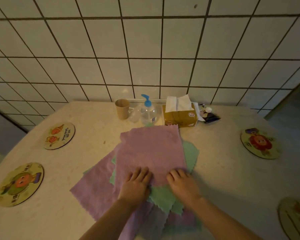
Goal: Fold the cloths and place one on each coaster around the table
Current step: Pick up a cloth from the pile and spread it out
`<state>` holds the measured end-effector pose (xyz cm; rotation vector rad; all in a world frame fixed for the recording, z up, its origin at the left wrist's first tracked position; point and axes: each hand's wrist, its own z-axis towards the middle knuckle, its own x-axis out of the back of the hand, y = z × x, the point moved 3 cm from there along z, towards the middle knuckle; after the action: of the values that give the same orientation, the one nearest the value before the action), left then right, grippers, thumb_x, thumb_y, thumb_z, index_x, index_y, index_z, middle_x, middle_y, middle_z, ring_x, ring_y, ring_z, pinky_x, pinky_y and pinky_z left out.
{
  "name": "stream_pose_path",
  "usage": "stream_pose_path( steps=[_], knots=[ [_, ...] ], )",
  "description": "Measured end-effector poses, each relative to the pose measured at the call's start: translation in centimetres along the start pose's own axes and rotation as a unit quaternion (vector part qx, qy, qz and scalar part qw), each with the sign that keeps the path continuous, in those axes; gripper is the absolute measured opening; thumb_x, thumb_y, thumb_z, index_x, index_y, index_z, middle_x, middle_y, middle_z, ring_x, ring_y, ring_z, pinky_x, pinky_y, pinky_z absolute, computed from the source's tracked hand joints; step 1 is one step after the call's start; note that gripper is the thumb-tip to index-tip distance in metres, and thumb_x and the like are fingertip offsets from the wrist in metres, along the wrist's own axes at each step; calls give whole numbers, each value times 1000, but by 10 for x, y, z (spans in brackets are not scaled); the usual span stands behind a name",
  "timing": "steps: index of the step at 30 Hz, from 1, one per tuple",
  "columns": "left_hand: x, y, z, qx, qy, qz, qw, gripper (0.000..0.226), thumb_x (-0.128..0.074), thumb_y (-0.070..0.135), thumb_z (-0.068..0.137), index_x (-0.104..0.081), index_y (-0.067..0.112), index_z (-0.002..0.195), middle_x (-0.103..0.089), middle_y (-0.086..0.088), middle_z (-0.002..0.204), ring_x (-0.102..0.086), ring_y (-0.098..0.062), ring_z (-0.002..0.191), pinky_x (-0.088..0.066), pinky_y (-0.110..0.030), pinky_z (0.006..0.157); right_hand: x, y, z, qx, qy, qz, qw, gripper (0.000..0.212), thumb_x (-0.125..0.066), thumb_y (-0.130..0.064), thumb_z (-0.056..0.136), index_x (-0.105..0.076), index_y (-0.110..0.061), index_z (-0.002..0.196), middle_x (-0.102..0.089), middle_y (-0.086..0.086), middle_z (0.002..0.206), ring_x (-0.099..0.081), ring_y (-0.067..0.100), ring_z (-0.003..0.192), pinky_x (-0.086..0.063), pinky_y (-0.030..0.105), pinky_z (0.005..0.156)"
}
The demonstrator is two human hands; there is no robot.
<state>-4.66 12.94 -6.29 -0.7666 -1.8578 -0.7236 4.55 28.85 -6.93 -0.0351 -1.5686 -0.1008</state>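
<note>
Both hands lie on the near edge of the top pink cloth [150,149] at lower centre of the frame. The left hand [137,185] has its fingers extended and flat on the fabric; the right hand [183,184] likewise rests palm-down, fingers slightly bent, though blur leaves the fingertips indistinct. Neither visibly pinches the cloth. In my judgement they are pressing the edge down to flatten or crease it, a fold being in hand.

Left to right: at lower left a round coaster with a cartoon figure [20,184] lies bare on the table [93,118]; above it, at middle left, a second coaster [59,135] is also bare. A second pink cloth [95,179] spreads flat to the left of the hands, under the top one. A green cloth [163,198] shows beneath the hands and again at the right edge of the pile; grey fabric shows lower still.

At upper centre against the tiled wall stand a brown cup [122,109], a clear pump bottle with a blue head [148,111] and a yellow tissue box [180,116], the box touching or just beside the far corner of the top cloth. Small dark items lie right of the box; I cannot identify them.

At middle right a flower coaster [260,143] is bare; a fourth coaster [294,217] sits at lower right, cut off by the frame. Nothing obstructs any coaster; no cloth is yet placed.
</note>
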Motion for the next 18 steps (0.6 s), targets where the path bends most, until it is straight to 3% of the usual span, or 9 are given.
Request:
stream_pose_path(
  steps=[2,4,6,8,11,14,16,18],
  knots=[
    [3,0,3,-5,-5,16,1000,68,-24,48,76,-57,26,131,-51,1,141,-55,-30,123,-48,-47,94,4,1,3,1,7,-14,1000,13,-55,-18,62,-64,-17,72,-61,2,73,-61,24,63,-49,32,45],
    [5,-1,4,-23,2,39,999,55,-37,48,69,-70,29,110,-69,6,116,-69,-21,99,-58,-36,73,7,5,8,11,-22,-9,1000,26,-76,-14,48,-62,-15,70,-60,3,72,-61,24,62,-48,32,43],
    [7,-6,6,-47,32,49,997,50,-46,50,66,-73,32,104,-70,11,110,-70,-15,94,-58,-31,69,12,11,13,-13,-58,10,998,42,-85,-13,31,-60,-14,64,-59,2,66,-60,22,58,-46,30,38],
    [11,-9,5,-67,45,58,995,52,-71,51,57,-73,32,105,-70,13,110,-69,-11,94,-58,-27,70,17,21,19,-39,-62,26,997,45,-86,-13,24,-58,-16,58,-55,0,58,-58,19,50,-42,26,34],
    [17,-23,3,-21,73,53,996,65,-90,39,40,-75,29,102,-70,12,108,-70,-10,93,-58,-26,70,33,35,28,-52,-59,28,997,42,-86,-8,37,-58,-16,67,-57,0,62,-58,18,49,-42,27,36],
    [28,-46,-7,38,126,40,990,54,-89,23,53,-74,26,105,-69,8,111,-68,-16,99,-58,-32,73,51,49,33,-69,-55,45,995,18,-60,-7,80,-56,-12,97,-61,5,95,-62,25,84,-41,31,60],
    [37,-60,-14,67,132,-26,989,42,-68,17,81,-64,26,122,-60,8,129,-59,-19,117,-53,-37,89,63,54,35,-92,-36,64,993,19,-53,-4,84,-55,-11,101,-61,7,101,-60,27,92,-39,33,63],
    [51,-70,-19,87,164,-94,978,38,-48,19,94,-58,28,130,-54,9,136,-53,-18,123,-48,-36,98,77,57,35,-119,-19,67,990,20,-52,-4,85,-56,-11,103,-61,7,103,-59,27,95,-39,33,64]
  ],
)
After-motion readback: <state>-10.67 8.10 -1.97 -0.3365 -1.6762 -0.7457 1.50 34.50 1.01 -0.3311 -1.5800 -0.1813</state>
